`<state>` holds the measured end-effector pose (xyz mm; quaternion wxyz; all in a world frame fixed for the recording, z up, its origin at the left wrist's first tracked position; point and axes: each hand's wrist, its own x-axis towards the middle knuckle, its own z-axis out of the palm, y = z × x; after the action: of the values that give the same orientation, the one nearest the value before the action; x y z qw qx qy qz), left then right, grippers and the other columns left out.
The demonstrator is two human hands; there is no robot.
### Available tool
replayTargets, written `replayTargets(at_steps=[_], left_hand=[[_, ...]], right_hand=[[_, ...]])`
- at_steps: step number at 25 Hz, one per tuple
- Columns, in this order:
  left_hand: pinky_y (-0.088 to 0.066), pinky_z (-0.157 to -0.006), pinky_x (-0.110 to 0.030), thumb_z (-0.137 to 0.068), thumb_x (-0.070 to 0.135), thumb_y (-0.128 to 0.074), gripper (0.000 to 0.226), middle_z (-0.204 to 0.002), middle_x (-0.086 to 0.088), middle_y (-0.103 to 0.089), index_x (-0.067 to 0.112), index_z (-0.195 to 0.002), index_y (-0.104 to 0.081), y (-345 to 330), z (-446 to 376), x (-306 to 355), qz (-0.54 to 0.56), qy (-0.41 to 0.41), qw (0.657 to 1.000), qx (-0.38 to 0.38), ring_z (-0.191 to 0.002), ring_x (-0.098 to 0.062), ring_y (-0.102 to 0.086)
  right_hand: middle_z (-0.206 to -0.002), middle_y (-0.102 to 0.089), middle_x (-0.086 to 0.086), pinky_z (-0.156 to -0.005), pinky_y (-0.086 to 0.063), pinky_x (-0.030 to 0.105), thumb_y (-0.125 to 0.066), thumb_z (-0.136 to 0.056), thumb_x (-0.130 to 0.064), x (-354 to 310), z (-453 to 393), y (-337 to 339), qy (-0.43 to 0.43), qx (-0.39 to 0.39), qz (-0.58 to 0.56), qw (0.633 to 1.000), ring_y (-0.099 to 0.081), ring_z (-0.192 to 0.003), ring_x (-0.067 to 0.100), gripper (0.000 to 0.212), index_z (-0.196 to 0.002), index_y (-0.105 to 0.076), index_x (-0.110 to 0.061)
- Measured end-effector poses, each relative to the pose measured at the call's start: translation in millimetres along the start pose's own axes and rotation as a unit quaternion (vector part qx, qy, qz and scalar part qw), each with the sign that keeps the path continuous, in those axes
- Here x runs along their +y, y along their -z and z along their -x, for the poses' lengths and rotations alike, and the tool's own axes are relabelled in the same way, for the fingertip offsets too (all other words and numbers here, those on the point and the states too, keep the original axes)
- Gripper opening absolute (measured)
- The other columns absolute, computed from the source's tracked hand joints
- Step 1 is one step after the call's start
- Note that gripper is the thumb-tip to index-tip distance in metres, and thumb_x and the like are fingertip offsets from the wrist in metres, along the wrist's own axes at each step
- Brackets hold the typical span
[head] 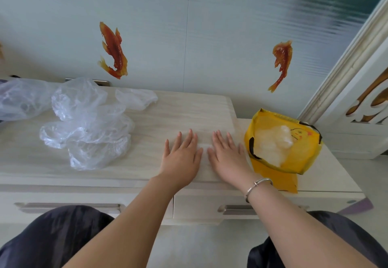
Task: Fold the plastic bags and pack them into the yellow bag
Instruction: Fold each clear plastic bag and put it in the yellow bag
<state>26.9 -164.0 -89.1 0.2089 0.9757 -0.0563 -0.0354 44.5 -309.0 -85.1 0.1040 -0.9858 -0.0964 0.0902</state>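
Dark-trousered knees (52,236) frame the bottom edge. Both hands lie flat, fingers straight and slightly spread, on a clear plastic bag (204,139) smoothed over the pale wood-grain cabinet top (178,110): left hand (182,158) beside right hand (227,156), thumbs nearly meeting. Just right of the right fingers stands the open yellow bag (302,154), glossy, with folded film inside. Crumpled translucent bags (88,124) heap well to the left.

Pale wood dresser top (178,108): crumpled clear bags (88,129), yellow bag (283,143).
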Motion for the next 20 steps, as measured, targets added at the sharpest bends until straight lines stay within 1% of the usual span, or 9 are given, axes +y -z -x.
replayTargets(at_steps=[2,4,5,7,9,11,15,18,20], left_hand=[[-0.015,-0.117,-0.041,-0.101,0.027,-0.035,0.047,-0.157,-0.001,-0.024,0.019,-0.147,-0.033,8,-1,-3,0.103,0.03,0.991,0.078,-0.144,-0.025,-0.022],[-0.034,-0.106,-0.04,-0.093,0.013,-0.047,0.036,-0.137,-0.003,-0.049,0.019,-0.127,-0.057,16,-2,-8,0.15,0.037,0.976,0.155,-0.123,-0.029,-0.045],[-0.04,-0.1,-0.041,-0.089,0.009,-0.05,0.032,-0.124,-0.002,-0.056,0.02,-0.116,-0.064,19,-2,-8,0.173,0.033,0.968,0.179,-0.113,-0.028,-0.05],[-0.045,-0.09,-0.041,-0.085,0.004,-0.052,0.03,-0.102,0.005,-0.06,0.023,-0.1,-0.069,22,0,-5,0.215,0.009,0.957,0.196,-0.096,-0.022,-0.054],[-0.047,-0.086,-0.042,-0.083,0.003,-0.054,0.03,-0.09,0.011,-0.058,0.026,-0.094,-0.07,23,3,2,0.229,-0.024,0.955,0.19,-0.085,-0.018,-0.055],[-0.048,-0.086,-0.042,-0.084,0.007,-0.055,0.029,-0.087,0.014,-0.056,0.029,-0.095,-0.07,21,6,7,0.232,-0.044,0.958,0.165,-0.08,-0.015,-0.056],[-0.042,-0.09,-0.033,-0.085,0.016,-0.057,0.027,-0.095,0.014,-0.057,0.037,-0.097,-0.069,19,7,6,0.163,-0.028,0.982,0.09,-0.088,-0.012,-0.057],[-0.035,-0.087,-0.028,-0.083,0.015,-0.057,0.03,-0.102,0.012,-0.055,0.037,-0.101,-0.069,18,9,11,0.095,-0.03,0.993,0.058,-0.097,-0.014,-0.053],[-0.033,-0.087,-0.026,-0.079,0.013,-0.058,0.038,-0.106,0.011,-0.052,0.036,-0.108,-0.066,19,10,17,0.068,-0.048,0.995,0.052,-0.1,-0.015,-0.048]], right_hand=[[-0.158,-0.019,0.011,-0.118,-0.014,0.04,-0.03,-0.103,-0.036,-1,-2,6,-0.005,0.062,-0.1,0.993,-0.014,-0.147,0.025,0.055,-0.149,-0.024,-0.007],[-0.142,-0.045,0.012,-0.108,-0.03,0.034,-0.045,-0.099,-0.028,2,-4,16,-0.023,0.138,-0.182,0.973,-0.038,-0.133,0.028,0.042,-0.135,-0.047,-0.006],[-0.135,-0.05,0.01,-0.104,-0.034,0.032,-0.05,-0.096,-0.027,5,-6,21,-0.043,0.154,-0.202,0.966,-0.043,-0.127,0.027,0.038,-0.129,-0.053,-0.01],[-0.126,-0.053,0.007,-0.098,-0.039,0.033,-0.059,-0.089,-0.032,10,-10,26,-0.085,0.14,-0.217,0.962,-0.047,-0.121,0.028,0.034,-0.119,-0.06,-0.017],[-0.121,-0.053,0.006,-0.096,-0.043,0.034,-0.067,-0.083,-0.038,9,-10,26,-0.109,0.096,-0.208,0.967,-0.049,-0.118,0.027,0.031,-0.109,-0.061,-0.022],[-0.116,-0.049,0.004,-0.095,-0.046,0.037,-0.07,-0.079,-0.04,5,-8,24,-0.116,0.058,-0.18,0.975,-0.049,-0.113,0.027,0.032,-0.104,-0.059,-0.024],[-0.105,-0.037,-0.001,-0.089,-0.047,0.034,-0.073,-0.075,-0.042,1,-4,24,-0.119,0.034,-0.148,0.981,-0.045,-0.106,0.023,0.037,-0.099,-0.05,-0.026],[-0.1,-0.049,0.0,-0.067,-0.044,0.027,-0.073,-0.076,-0.032,1,-4,29,-0.13,0.014,-0.188,0.973,-0.05,-0.087,0.016,0.035,-0.098,-0.047,-0.02],[-0.086,-0.051,-0.001,-0.056,-0.037,0.024,-0.072,-0.079,-0.025,0,-2,38,-0.151,-0.014,-0.273,0.95,-0.048,-0.071,0.01,0.03,-0.096,-0.048,-0.017]])
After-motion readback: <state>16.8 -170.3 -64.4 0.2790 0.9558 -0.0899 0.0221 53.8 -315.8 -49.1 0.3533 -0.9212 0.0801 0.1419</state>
